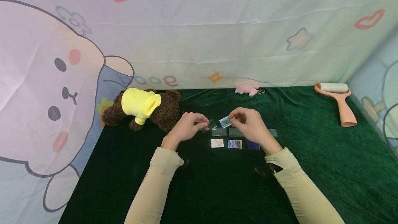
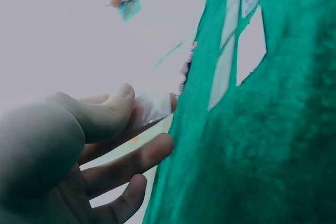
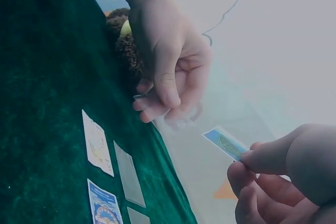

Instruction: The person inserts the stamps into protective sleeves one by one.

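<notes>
Left arm: reaching forward, slanting inward
Right arm: reaching forward, slanting inward likewise
Left hand: pinching between thumb and forefinger, with other fingers bent and spread apart
Right hand: near the left, not touching it; pinching at the fingertips, with remaining fingers curled

Right hand pinching a blue-green card by one end; beyond the grip, left hand pinching clear film.
</notes>
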Demonstrator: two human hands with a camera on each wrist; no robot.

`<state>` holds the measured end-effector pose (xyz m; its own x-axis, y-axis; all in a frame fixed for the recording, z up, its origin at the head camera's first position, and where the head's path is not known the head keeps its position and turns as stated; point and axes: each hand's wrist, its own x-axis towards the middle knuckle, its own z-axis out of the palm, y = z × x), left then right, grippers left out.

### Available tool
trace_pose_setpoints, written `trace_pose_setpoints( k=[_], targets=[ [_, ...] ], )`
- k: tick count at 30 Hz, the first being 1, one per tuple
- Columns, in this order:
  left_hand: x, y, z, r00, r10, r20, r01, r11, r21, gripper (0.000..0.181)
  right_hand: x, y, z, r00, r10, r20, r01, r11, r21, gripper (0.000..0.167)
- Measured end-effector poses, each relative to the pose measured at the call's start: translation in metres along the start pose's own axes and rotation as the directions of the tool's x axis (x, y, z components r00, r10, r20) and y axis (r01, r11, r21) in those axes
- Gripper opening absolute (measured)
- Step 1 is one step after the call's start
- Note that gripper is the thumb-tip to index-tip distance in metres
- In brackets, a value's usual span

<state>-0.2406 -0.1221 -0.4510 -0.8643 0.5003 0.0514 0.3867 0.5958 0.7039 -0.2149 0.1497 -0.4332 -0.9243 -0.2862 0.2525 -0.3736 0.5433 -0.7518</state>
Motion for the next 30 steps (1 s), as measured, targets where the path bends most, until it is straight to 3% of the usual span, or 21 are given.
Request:
trace_pose_setpoints(
  k=[13,21,30],
  targets=[
    [-0.005,0.003,-0.003,1.0,0.018,-0.013,-0.019,0.998,-0.063,0.017,-0.004,-0.002,0.002,0.997,-0.052,-0.048,0.051,0.998,-0.027,0.01],
    [-0.006,0.003,-0.001,0.997,0.047,-0.064,-0.052,0.996,-0.078,0.014,-0.006,-0.005,0.006,0.994,-0.087,-0.059,0.086,0.996,-0.019,0.01],
    [-0.008,0.005,-0.001,0.994,0.024,-0.108,-0.031,0.998,-0.063,0.007,-0.008,-0.007,0.01,0.985,-0.143,-0.101,0.142,0.99,-0.016,0.015]
  ],
)
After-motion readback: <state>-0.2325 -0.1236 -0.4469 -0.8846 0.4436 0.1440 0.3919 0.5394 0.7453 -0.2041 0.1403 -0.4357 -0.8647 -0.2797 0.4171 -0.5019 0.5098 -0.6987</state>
